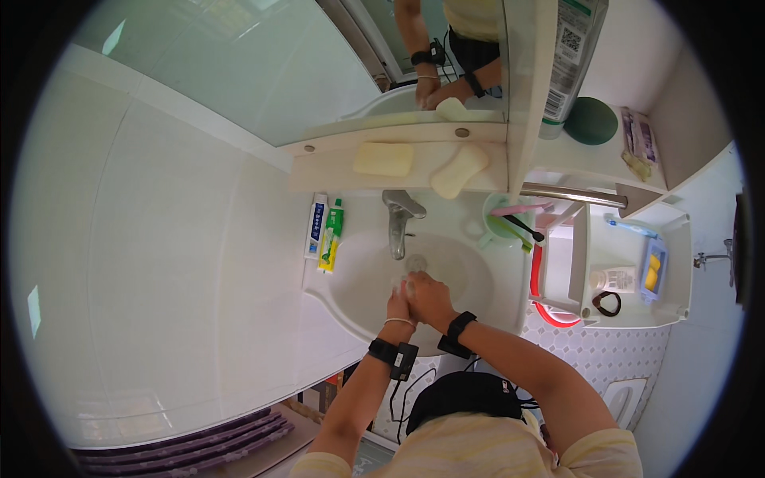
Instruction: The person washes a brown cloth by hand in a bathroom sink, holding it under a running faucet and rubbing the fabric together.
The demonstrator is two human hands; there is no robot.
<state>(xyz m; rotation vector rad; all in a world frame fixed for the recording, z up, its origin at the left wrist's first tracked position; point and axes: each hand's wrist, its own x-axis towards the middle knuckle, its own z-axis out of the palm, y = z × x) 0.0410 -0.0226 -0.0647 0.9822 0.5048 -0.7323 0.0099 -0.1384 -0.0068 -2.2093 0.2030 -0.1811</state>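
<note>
My left hand [398, 305] and my right hand [429, 299] press together over the white washbasin [352, 284], just below the spout of the chrome faucet [397, 230]. Whitish foam or water shows at the fingers, which are partly blurred. The right hand lies over part of the left, so the left palm is hidden. No object can be made out between them. The drain [416, 263] sits just beyond the fingertips. Two bars of soap, a rectangular one [383, 159] and a waisted one [459, 171], lie on the ledge under the mirror.
Two toothpaste tubes [317, 226] [331, 236] lie on the basin's left rim. At the right rim stands a pale green cup [493, 230] with toothbrushes. Farther right is a white rack [633, 310] with a blue soap dish [654, 270]. A metal rail [574, 193] runs under the shelf.
</note>
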